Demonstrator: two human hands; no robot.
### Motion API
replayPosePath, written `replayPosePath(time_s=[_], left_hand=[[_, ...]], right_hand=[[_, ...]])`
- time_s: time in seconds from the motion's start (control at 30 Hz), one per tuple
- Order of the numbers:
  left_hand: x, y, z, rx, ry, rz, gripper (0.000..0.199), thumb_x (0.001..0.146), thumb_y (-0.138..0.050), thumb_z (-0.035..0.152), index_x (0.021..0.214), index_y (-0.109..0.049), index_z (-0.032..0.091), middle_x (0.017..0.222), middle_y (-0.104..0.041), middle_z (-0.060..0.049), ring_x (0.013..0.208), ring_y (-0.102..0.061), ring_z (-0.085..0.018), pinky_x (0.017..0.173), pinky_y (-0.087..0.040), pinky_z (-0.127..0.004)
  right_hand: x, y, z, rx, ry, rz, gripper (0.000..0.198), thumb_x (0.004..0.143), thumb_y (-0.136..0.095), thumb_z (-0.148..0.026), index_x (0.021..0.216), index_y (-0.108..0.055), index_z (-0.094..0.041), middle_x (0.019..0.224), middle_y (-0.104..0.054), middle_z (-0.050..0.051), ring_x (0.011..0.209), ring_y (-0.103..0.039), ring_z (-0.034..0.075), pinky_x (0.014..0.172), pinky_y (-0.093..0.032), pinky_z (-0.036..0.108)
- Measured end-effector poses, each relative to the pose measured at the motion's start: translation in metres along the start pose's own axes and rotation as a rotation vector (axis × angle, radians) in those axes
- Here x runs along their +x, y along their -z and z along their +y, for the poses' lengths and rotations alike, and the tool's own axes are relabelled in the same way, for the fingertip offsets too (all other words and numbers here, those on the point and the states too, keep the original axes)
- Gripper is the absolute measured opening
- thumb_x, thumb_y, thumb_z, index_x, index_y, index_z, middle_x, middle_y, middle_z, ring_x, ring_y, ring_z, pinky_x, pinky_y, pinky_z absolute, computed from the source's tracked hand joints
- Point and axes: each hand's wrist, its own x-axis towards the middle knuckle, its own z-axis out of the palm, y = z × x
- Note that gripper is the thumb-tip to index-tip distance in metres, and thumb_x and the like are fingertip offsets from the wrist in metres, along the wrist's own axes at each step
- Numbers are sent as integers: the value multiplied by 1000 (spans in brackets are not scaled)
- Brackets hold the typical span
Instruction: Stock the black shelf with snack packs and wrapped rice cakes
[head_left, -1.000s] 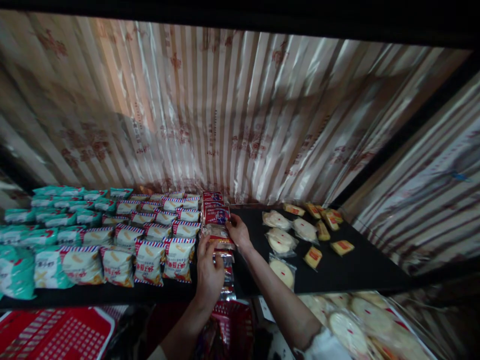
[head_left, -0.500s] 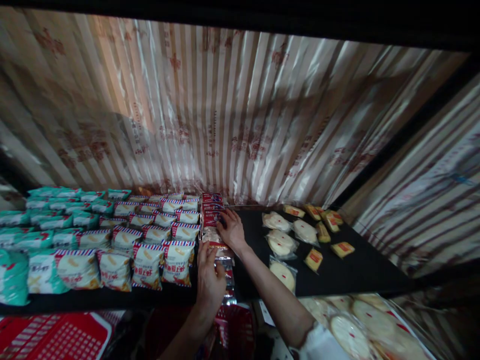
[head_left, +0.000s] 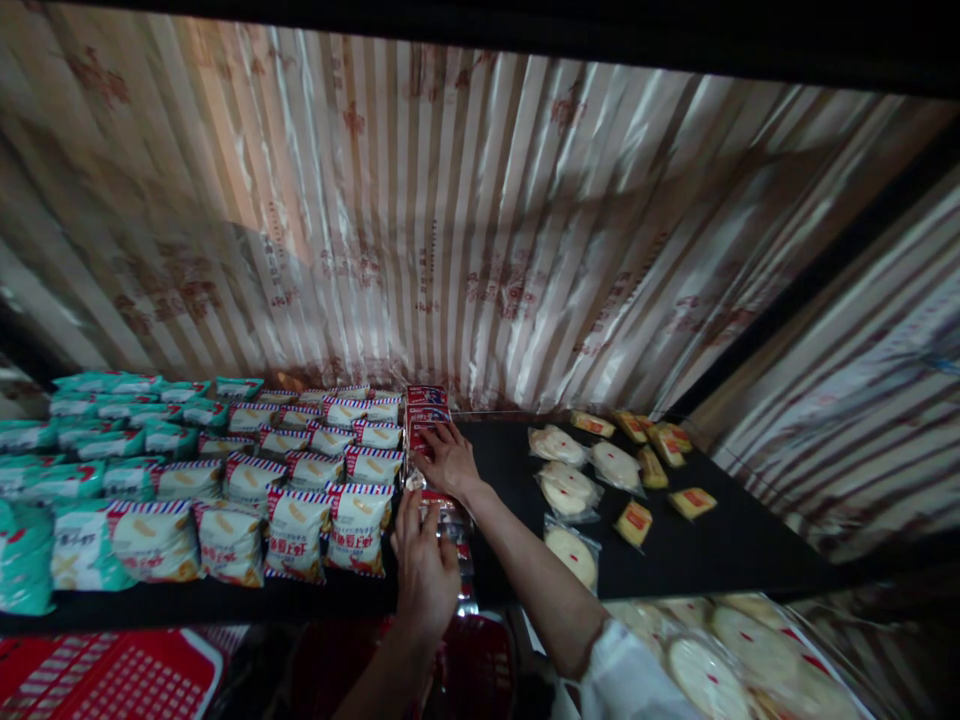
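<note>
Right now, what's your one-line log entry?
right hand: over red packets; left hand: nearer, same row; beside row: white snack bags

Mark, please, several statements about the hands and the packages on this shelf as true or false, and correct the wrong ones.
1. The right hand is over the row of red packets. True.
2. The left hand is at the teal bags. False: the left hand is at the nearer part of the red row.
3. The striped-edge bags stand between the teal bags and the red packets. True.
4. The round packages lie left of the red packets. False: the round packages lie to their right.
5. A red basket is below the black shelf, at lower left. True.
</note>
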Motion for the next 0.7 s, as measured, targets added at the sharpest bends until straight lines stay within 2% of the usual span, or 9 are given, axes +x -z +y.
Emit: replayPosePath(time_s=[0.23, 0.47, 0.7], left_hand=[[1, 12, 6, 172, -42, -57, 42, 74, -45, 9, 112, -60, 17, 128, -51, -15, 122, -41, -31, 96, -36, -53], [-1, 15, 5, 192, -70, -19, 41, 73, -48, 10, 111, -60, 19, 127, -52, -12, 119, -43, -30, 98, -33, -51], [-1, 18, 6, 194, -99, -2, 40, 73, -47, 10, 110, -61, 17, 129, -49, -14, 122, -41, -30, 99, -33, -52]], right_hand=[[0, -5, 2, 4, -19, -10, 55, 81, -46, -55, 130, -47, -29, 145, -34, 5, 135, -20, 26, 104, -24, 43], [1, -3, -1, -8, -10, -23, 56, 82, -45, -55, 131, -46, -28, 145, -34, 5, 135, -20, 27, 104, -23, 43], [0, -1, -2, -16, 4, 0, 58, 83, -44, -57, 132, -44, -28, 147, -30, 8, 137, -14, 29, 106, -15, 46]])
